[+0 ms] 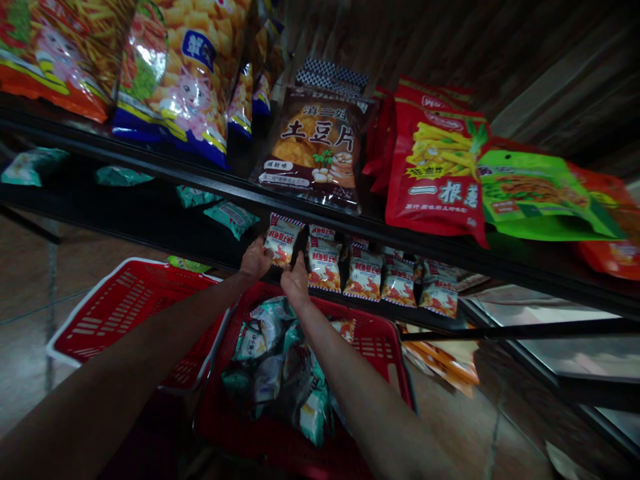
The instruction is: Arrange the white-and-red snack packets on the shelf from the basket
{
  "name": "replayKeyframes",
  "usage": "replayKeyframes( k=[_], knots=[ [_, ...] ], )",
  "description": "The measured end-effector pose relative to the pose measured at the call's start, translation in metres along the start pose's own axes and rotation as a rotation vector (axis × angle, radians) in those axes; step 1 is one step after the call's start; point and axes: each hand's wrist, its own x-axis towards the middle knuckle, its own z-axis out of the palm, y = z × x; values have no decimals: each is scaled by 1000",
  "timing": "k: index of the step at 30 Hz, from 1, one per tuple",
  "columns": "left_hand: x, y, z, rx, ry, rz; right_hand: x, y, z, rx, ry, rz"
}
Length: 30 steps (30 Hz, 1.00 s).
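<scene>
My left hand [255,260] and my right hand [296,281] both reach to the lower shelf and grip one small white-and-red snack packet [282,241], the leftmost of a row. My left fingers curl round its left edge. The right hand is closed at the packet's lower right corner. Beside it stand several alike packets [365,275] in a line along the shelf front. Under my arms sits a red basket [380,343] filled with teal and silver snack bags [280,367].
A second red basket [120,313] lies to the left on the tiled floor. Teal packets [231,217] lie further left on the same dark shelf. The shelf above carries large snack bags, brown [317,150], red [437,170] and green [537,193].
</scene>
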Motion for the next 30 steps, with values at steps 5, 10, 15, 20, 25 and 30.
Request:
replayKeyframes(
  k=[5,10,15,20,25,30],
  knots=[
    [-1,-5,2,-6,-21,33,1,2,-2,-27,-44,-2],
    [-1,-9,6,-12,3,69,0,-1,-1,-28,-57,-38],
    [-3,-15,9,0,22,103,-2,1,1,-37,-23,-32],
    [-5,-13,7,18,6,92,-3,1,2,-20,-8,-37],
    [-8,-11,6,15,16,72,-6,-2,0,-75,-31,-29],
    [-10,-10,6,-3,12,73,-7,-1,-1,-29,-19,-33]
  ],
)
